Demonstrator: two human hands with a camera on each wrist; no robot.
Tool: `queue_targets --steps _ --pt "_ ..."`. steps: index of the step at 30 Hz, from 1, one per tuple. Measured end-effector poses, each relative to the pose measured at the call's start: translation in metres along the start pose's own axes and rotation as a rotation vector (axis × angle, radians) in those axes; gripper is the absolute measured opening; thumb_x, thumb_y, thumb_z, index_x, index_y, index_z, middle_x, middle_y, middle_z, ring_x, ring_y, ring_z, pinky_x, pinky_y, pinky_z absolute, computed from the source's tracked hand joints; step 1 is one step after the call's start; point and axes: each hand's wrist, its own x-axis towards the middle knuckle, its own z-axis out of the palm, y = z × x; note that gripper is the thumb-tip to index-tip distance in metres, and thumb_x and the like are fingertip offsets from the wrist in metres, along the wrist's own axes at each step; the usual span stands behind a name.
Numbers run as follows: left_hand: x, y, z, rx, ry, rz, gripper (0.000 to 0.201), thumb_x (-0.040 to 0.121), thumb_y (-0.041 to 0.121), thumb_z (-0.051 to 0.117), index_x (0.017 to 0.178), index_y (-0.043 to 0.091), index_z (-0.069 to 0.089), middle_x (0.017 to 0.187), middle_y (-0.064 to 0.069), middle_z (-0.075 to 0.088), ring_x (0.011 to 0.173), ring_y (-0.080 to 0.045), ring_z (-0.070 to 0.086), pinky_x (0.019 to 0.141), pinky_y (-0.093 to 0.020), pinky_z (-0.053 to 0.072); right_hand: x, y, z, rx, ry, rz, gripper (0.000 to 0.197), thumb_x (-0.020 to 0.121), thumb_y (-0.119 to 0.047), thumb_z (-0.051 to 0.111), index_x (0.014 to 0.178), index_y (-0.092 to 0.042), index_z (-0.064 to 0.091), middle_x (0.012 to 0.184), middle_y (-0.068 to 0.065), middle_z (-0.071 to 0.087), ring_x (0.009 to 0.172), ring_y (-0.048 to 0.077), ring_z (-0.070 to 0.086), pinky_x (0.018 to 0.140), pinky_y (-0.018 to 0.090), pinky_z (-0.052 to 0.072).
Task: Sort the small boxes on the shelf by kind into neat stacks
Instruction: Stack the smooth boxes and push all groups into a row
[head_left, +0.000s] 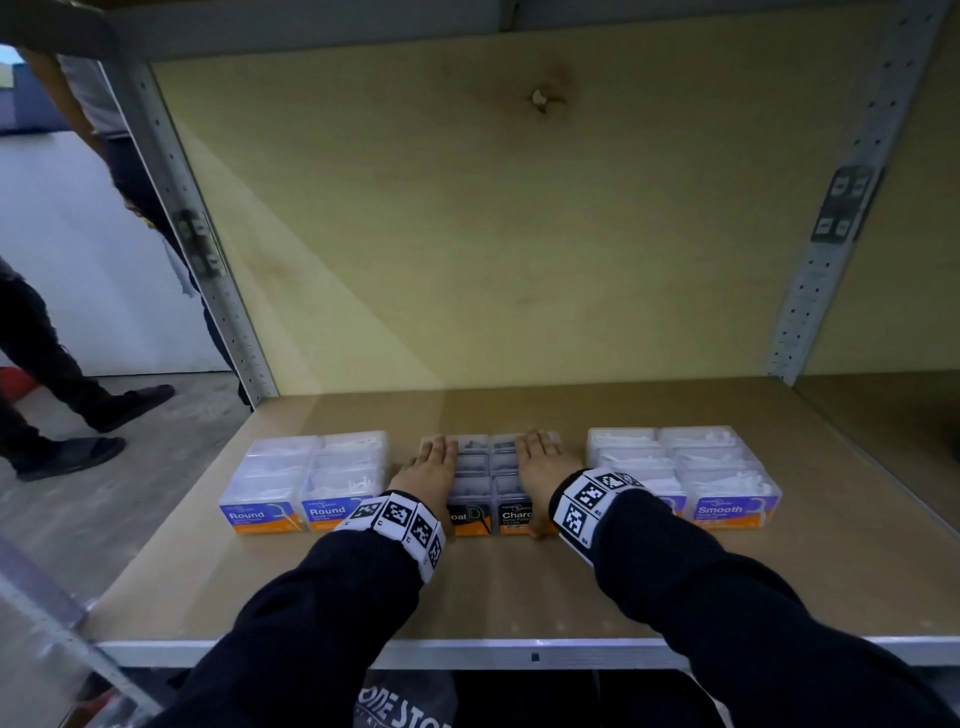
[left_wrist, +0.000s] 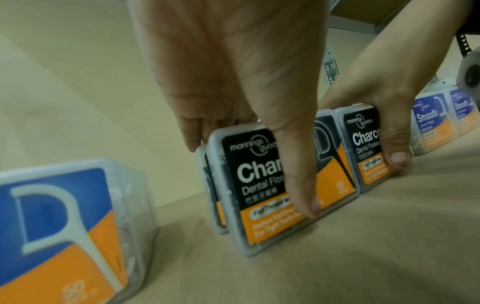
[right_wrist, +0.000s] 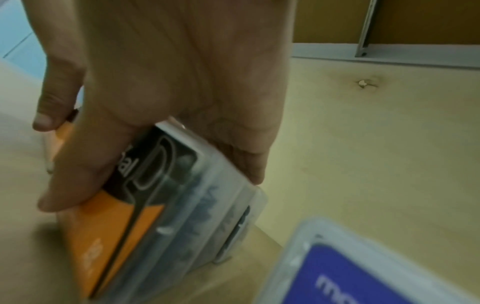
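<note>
Three groups of clear floss-pick boxes stand in a row on the shelf board (head_left: 519, 587). Blue "Round" boxes (head_left: 306, 483) (left_wrist: 52, 226) are at the left. Black "Charcoal" boxes (head_left: 514, 514) (left_wrist: 259, 174) (right_wrist: 155, 205) stand in the middle, and purple "Smooth" boxes (head_left: 717, 478) (left_wrist: 431, 123) (right_wrist: 363, 267) at the right. My left hand (head_left: 431, 462) (left_wrist: 233, 72) lies flat along the left side of the charcoal group, thumb down its front label. My right hand (head_left: 545, 462) (left_wrist: 384, 92) (right_wrist: 168, 72) presses the right side likewise, fingers straight.
A pale back panel (head_left: 519, 234) closes the shelf behind the boxes. Perforated metal uprights (head_left: 831, 234) stand at both sides. The metal front edge (head_left: 519, 652) runs below my arms. A person's legs (head_left: 62, 374) are on the floor at the left.
</note>
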Motion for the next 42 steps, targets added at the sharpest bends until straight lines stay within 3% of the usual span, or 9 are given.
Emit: queue_targets --steps 4,14,23,34,42 --pt "0.002 -0.002 -0.001 -0.036 -0.012 0.027 0.110 0.079 0.024 0.072 0.150 0.002 -0.009 0.160 -0.012 -0.008 0.150 -0.025 0.003 0.118 -0.037 0.024 0.003 0.000 0.004 -0.005 -0.022 0.007 0.114 0.079 -0.025 0.074 0.147 0.003 -0.013 0.157 0.022 -0.014 0.148 0.034 -0.007 0.122 0.039 0.005" --pt "0.007 -0.004 -0.004 -0.053 -0.008 0.047 0.110 0.077 0.022 0.073 0.151 0.004 -0.007 0.160 -0.012 -0.007 0.149 -0.027 0.006 0.119 -0.039 0.025 0.007 0.001 0.004 -0.003 -0.024 0.028 0.116 0.078 -0.028 0.073 0.147 0.003 -0.015 0.157 0.022 -0.017 0.147 0.033 -0.009 0.122 0.039 0.002" --pt "0.006 -0.005 -0.003 -0.070 -0.007 0.053 0.108 0.079 0.020 0.072 0.151 0.004 -0.008 0.161 -0.011 -0.009 0.150 -0.025 0.001 0.120 -0.038 0.018 0.007 0.001 0.003 0.014 -0.020 0.032 0.115 0.079 -0.028 0.073 0.147 0.003 -0.015 0.157 0.021 -0.017 0.148 0.033 -0.009 0.123 0.037 0.002" --pt "0.006 -0.005 -0.003 -0.094 0.005 0.046 0.112 0.076 0.020 0.075 0.151 0.005 -0.007 0.161 -0.010 -0.008 0.150 -0.026 0.006 0.119 -0.041 0.027 0.005 -0.001 0.004 0.021 0.017 0.037 0.115 0.078 -0.027 0.073 0.148 0.002 -0.013 0.157 0.021 -0.015 0.148 0.032 -0.007 0.123 0.037 0.004" --pt "0.002 -0.013 -0.001 -0.058 0.038 0.096 0.119 0.072 0.033 0.078 0.151 0.006 -0.007 0.161 -0.011 -0.008 0.150 -0.023 -0.003 0.124 -0.037 0.010 -0.004 -0.004 -0.011 0.034 -0.003 -0.006 0.119 0.075 -0.033 0.075 0.148 0.000 -0.013 0.158 0.018 -0.016 0.148 0.030 -0.008 0.121 0.036 0.002"
